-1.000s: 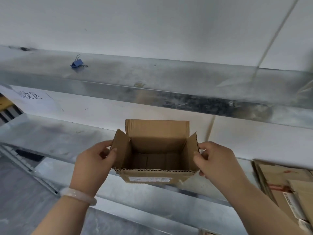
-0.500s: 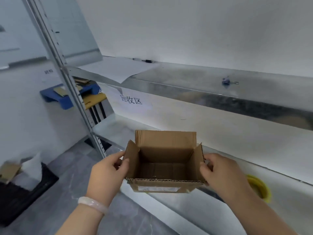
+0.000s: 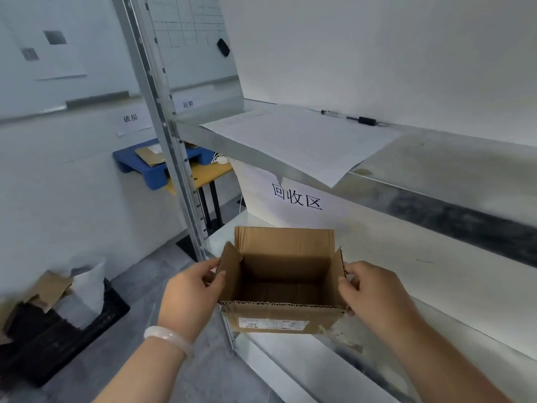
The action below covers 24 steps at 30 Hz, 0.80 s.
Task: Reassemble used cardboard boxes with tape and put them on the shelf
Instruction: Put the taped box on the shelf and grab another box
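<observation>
As we turn left along the grey metal shelf (image 3: 436, 289), the small brown cardboard box (image 3: 284, 286), top flaps open, stays in both hands over the lower tier's front corner.
Our left hand (image 3: 189, 298) and right hand (image 3: 374, 292) each pinch a side flap, fingers (image 3: 209, 264) clamped on cardboard. A white paper sign (image 3: 296, 196) reading 回收区 has swung into view behind it; we judge the drop-off spot reached, with the box not yet set down.
</observation>
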Available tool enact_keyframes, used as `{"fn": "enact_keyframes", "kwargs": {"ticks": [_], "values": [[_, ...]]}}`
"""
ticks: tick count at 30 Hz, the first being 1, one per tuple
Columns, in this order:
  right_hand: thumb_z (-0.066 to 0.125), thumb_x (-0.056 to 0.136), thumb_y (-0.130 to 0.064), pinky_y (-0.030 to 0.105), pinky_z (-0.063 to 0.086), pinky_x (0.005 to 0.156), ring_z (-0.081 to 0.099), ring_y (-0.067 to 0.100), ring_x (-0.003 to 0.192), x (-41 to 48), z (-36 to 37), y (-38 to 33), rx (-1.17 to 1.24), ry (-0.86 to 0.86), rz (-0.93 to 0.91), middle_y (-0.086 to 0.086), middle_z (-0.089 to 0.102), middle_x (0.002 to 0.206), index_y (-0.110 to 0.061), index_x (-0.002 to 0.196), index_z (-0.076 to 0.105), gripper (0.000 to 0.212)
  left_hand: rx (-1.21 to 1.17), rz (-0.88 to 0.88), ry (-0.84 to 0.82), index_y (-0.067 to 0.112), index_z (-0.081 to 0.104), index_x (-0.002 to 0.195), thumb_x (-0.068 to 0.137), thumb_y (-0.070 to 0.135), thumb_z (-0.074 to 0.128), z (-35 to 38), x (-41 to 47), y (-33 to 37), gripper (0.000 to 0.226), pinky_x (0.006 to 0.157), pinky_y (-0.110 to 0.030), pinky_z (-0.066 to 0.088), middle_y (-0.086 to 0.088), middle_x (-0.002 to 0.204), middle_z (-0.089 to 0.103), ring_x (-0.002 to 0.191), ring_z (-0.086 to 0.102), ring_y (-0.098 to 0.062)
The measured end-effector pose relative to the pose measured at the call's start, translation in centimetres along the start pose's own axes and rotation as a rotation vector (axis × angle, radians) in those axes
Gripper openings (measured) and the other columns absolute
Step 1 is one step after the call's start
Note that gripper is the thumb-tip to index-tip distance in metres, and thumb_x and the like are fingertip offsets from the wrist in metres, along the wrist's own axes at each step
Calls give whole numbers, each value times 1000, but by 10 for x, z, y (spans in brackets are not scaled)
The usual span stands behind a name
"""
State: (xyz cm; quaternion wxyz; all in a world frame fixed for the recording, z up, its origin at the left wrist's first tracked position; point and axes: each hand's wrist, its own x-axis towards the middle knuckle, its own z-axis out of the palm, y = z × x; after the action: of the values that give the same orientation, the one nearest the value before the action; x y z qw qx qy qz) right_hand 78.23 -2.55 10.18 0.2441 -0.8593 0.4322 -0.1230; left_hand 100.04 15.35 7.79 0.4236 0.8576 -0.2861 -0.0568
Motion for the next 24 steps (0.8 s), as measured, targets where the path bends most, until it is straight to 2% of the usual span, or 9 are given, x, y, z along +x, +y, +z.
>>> {"fn": "enact_keyframes", "kwargs": {"ticks": [3, 10, 14, 18, 21, 24], "values": [[53, 99, -34, 26, 55, 70, 68, 7, 69, 38, 11, -17, 0, -27, 24, -7, 68, 87, -21, 130, 59, 35, 25, -4, -31, 31, 68, 118, 93, 25, 63, 1, 44, -8, 26, 60, -20, 52, 11, 74, 67, 66, 64, -6], [54, 97, -35, 24, 51, 66, 66, 9, 73, 101, 44, -45, 4, 6, 130, -8, 67, 91, -22, 127, 62, 34, -5, -20, -110, 34, 68, 113, 93, 27, 63, 4, 127, -41, 22, 62, -26, 56, 8, 71, 68, 65, 65, -9], [51, 96, -40, 35, 58, 73, 67, 15, 75, 124, 62, -65, 89, 121, 249, -8, 68, 90, -31, 120, 63, 29, -134, -63, -256, 34, 63, 105, 94, 23, 61, 5, 159, -55, 16, 56, -26, 58, 4, 74, 69, 61, 67, -14], [47, 96, -50, 43, 59, 80, 67, 18, 80, 127, 80, -79, 222, 278, 381, -10, 66, 101, -36, 128, 55, 36, -324, -105, -473, 29, 62, 106, 98, 32, 55, -3, 178, -63, 11, 58, -29, 59, -1, 88, 72, 70, 72, -17], [50, 97, -48, 48, 57, 86, 68, 16, 86, 111, 100, -85, 449, 454, 459, -14, 60, 108, -36, 136, 47, 41, -420, -143, -573, 25, 59, 116, 97, 36, 53, -2, 198, -74, 23, 73, -37, 61, -4, 105, 69, 87, 71, -21], [55, 97, -40, 49, 50, 100, 64, 20, 109, 84, 128, -97, 727, 683, 574, -7, 55, 129, -32, 142, 42, 47, -564, -213, -691, 29, 43, 141, 90, 46, 57, 7, 221, -85, 56, 101, -43, 49, 1, 133, 55, 118, 58, -20]]}}
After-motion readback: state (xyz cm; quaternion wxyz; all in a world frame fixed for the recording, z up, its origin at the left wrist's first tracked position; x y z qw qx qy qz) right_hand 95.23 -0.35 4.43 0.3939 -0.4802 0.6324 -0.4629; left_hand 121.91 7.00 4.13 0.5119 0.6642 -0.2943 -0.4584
